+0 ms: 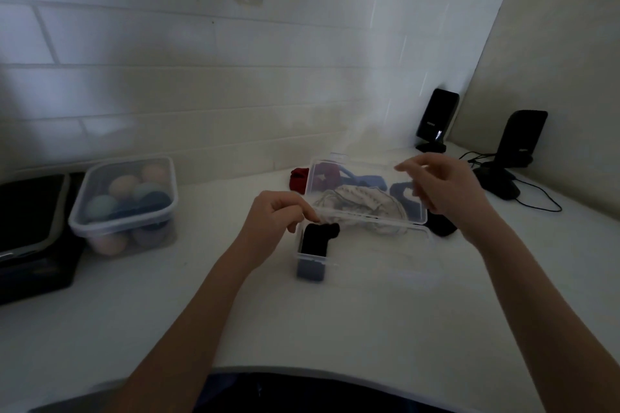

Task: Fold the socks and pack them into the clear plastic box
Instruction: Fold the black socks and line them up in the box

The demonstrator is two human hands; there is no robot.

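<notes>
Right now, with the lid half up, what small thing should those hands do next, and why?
Probably swing the lid fully back. The left hand pinches its near corner and the right hand is at its far end, so it hangs tilted over the clear box. Only a black sock sits inside; more socks wait behind.

The box [365, 245] sits mid-table [335, 318], one sock [317, 238] in it. More socks [355, 199] lie behind, toward the back edge.
</notes>
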